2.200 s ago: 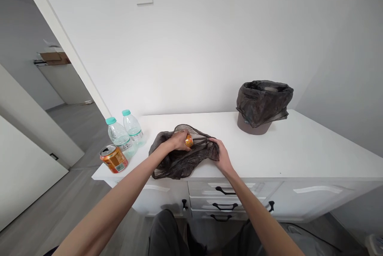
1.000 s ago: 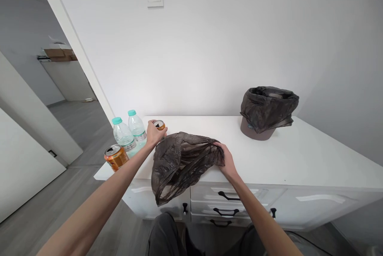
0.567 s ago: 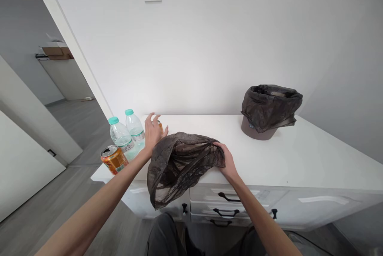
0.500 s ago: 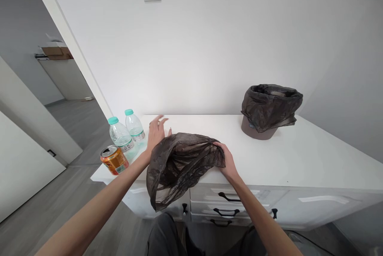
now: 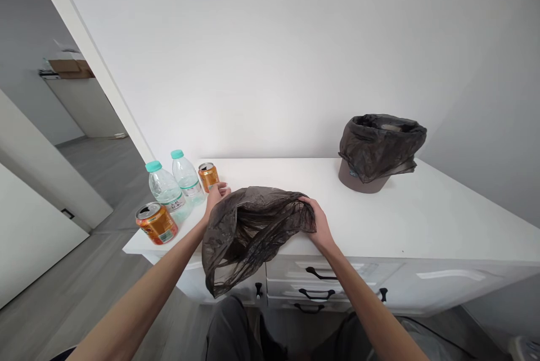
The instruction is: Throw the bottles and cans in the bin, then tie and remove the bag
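A dark, thin plastic bag (image 5: 257, 231) hangs with its mouth open over the front edge of the white cabinet top. My right hand (image 5: 318, 225) pinches its right rim. Beyond the bag's left side, my left hand (image 5: 217, 195) is beside an orange can (image 5: 208, 176), its fingers partly hidden by the bag. Two clear bottles with teal caps, one nearer (image 5: 166, 188) and one farther (image 5: 188, 180), stand left of that hand. Another orange can (image 5: 157, 223) is at the cabinet's left front corner.
A brown bin (image 5: 363, 180) lined with a dark bag (image 5: 379, 147) stands at the right near the wall. Black-handled drawers (image 5: 320, 274) are under the white top (image 5: 379, 226). A doorway opens at the far left.
My left hand has moved down, its spread fingers now drawn in beside the bag. The orange can it was hiding at the back now shows. The view has shifted slightly.
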`<state>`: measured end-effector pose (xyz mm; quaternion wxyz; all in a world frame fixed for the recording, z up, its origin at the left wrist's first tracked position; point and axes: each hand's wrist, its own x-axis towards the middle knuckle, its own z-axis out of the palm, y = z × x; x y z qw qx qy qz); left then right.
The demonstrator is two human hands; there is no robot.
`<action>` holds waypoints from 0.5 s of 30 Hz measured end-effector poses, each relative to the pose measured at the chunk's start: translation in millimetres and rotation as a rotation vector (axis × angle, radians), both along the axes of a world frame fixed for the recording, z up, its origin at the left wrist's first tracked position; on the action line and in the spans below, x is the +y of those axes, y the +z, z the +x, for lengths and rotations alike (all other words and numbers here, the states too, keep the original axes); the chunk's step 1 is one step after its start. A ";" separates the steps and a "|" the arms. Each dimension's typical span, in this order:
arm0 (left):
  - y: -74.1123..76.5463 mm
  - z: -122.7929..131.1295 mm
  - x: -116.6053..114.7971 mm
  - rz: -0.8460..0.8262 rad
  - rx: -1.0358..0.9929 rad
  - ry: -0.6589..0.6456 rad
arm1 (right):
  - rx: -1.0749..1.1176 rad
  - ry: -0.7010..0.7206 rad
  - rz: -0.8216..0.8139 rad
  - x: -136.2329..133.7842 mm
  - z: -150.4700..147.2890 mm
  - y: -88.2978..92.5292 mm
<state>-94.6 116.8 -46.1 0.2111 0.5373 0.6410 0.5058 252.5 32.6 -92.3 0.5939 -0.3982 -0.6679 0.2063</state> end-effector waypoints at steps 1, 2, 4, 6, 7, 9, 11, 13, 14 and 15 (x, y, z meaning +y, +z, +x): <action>-1.9 -1.7 0.9 -0.007 -0.016 0.009 | -0.002 -0.004 -0.002 0.1 0.0 0.0; -3.9 -3.3 1.7 -0.014 -0.031 0.016 | -0.004 -0.009 -0.003 0.2 0.0 0.1; -7.6 -6.1 3.4 -0.022 -0.064 0.033 | -0.012 -0.013 -0.006 0.4 -0.1 0.4; -9.9 -8.2 4.6 -0.027 -0.089 0.037 | -0.014 -0.016 -0.012 0.3 -0.3 0.8; -10.2 -8.9 4.7 -0.029 -0.100 0.031 | -0.013 -0.018 -0.014 0.2 -0.3 1.0; -9.2 -9.3 3.1 -0.033 -0.114 0.000 | -0.007 -0.024 -0.019 0.1 -0.2 1.5; -6.0 -8.8 -2.5 -0.033 -0.118 -0.051 | 0.007 -0.022 -0.023 0.0 -0.2 2.1; -0.5 -7.9 -12.8 -0.037 -0.112 -0.106 | 0.023 -0.016 -0.037 -0.9 -0.5 3.1; 3.3 -7.7 -19.5 -0.043 -0.106 -0.133 | 0.031 -0.014 -0.048 -1.9 -0.8 4.0; 8.0 -7.7 -27.0 -0.053 -0.099 -0.160 | 0.040 -0.012 -0.061 -3.2 -1.1 5.4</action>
